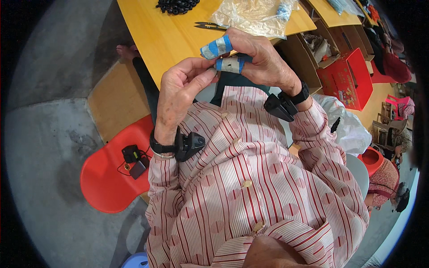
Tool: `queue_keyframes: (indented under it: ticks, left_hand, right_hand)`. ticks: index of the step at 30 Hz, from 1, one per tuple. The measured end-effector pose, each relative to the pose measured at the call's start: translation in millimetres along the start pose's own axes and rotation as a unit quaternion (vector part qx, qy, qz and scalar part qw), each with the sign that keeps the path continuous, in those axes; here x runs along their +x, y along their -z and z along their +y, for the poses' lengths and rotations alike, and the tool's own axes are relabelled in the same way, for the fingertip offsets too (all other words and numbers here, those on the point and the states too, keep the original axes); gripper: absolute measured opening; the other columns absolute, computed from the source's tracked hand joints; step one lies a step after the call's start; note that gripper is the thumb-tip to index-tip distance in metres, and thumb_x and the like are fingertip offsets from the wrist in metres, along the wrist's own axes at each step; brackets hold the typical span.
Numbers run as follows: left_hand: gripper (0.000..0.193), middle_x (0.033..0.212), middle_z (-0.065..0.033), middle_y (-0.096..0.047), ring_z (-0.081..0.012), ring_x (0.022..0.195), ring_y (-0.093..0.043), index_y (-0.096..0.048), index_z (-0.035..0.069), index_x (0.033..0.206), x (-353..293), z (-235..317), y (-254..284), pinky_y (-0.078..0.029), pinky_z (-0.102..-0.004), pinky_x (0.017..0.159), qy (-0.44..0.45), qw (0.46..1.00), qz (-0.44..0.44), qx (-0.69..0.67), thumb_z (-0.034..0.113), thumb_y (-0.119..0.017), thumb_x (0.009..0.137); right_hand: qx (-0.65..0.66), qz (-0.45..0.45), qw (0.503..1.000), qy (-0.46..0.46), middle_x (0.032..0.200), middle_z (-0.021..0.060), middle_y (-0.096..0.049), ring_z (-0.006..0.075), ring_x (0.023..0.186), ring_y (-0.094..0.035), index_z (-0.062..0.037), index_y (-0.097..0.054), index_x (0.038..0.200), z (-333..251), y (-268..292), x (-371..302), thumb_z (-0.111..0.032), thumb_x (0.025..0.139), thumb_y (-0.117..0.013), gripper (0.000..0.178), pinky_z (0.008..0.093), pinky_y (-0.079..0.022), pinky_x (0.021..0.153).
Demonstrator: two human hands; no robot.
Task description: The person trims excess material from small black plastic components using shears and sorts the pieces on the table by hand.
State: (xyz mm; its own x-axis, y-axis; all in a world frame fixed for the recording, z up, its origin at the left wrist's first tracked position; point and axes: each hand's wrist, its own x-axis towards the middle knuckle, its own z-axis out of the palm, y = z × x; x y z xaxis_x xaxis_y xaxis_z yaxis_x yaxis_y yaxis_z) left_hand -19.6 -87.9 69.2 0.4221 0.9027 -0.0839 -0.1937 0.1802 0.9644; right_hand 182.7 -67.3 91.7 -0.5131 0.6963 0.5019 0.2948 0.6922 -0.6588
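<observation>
My left hand [178,87] is raised in front of my lap, thumb and fingertips pinched together. Right beside it, my right hand [268,60] is closed in a pinch too, its thumb and forefinger wrapped in blue and whitish tape [230,65]. The fingertips of both hands meet near the table's edge. Whatever they hold is too small or too hidden to name. Beyond the hands, a pair of black snips [210,26] lies on the yellow table [152,40]. A heap of small black ring-like pieces [178,5] and a clear plastic bag [252,17] lie there as well.
Cardboard boxes [308,67] and a red box [347,79] stand to the right, with a white plastic bag [351,127] nearer me. On the left, a red stool [105,178] carries a small black device [131,153] with a cable. Other people sit at far right.
</observation>
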Motion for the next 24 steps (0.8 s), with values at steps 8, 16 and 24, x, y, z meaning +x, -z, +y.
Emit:
queue_keyframes:
  ticks: [8, 16, 24]
  left_hand:
    - [0.023, 0.094, -0.0108, -0.065, -0.0138, 0.086, -0.063, -0.058, -0.007, 0.107, 2, 0, 1, -0.05, -0.0242, 0.081, -0.008, 1.0, -0.008, 0.022, 0.003, -0.059, 0.086]
    - [0.024, 0.091, -0.0104, -0.066, -0.0133, 0.083, -0.063, -0.058, -0.007, 0.107, 5, -5, 4, -0.05, -0.0238, 0.078, -0.009, 0.999, 0.007, 0.043, 0.005, -0.058, 0.087]
    - [0.02, 0.087, -0.0108, -0.065, -0.0155, 0.078, -0.064, -0.058, -0.007, 0.102, 8, -7, 10, -0.049, -0.0243, 0.072, -0.004, 0.997, 0.045, -0.063, 0.007, -0.058, 0.087]
  right_hand:
    - [-0.015, 0.001, 1.0, 0.022, 0.082, 0.0093, -0.056, 0.027, 0.079, -0.057, -0.0051, -0.061, 0.102, 3, -2, 0, -0.002, 0.072, -0.069, 0.03, 0.0344, -0.047, 0.066]
    - [-0.008, 0.02, 1.0, -0.002, 0.081, 0.01, -0.055, 0.0279, 0.078, -0.056, -0.0037, -0.06, 0.099, 6, -12, -2, -0.006, 0.073, -0.069, 0.027, 0.0343, -0.047, 0.066]
    - [-0.087, 0.021, 0.996, -0.008, 0.086, 0.0089, -0.058, 0.027, 0.083, -0.057, -0.0046, -0.06, 0.1, 6, -5, -2, -0.01, 0.073, -0.071, 0.03, 0.0363, -0.048, 0.069]
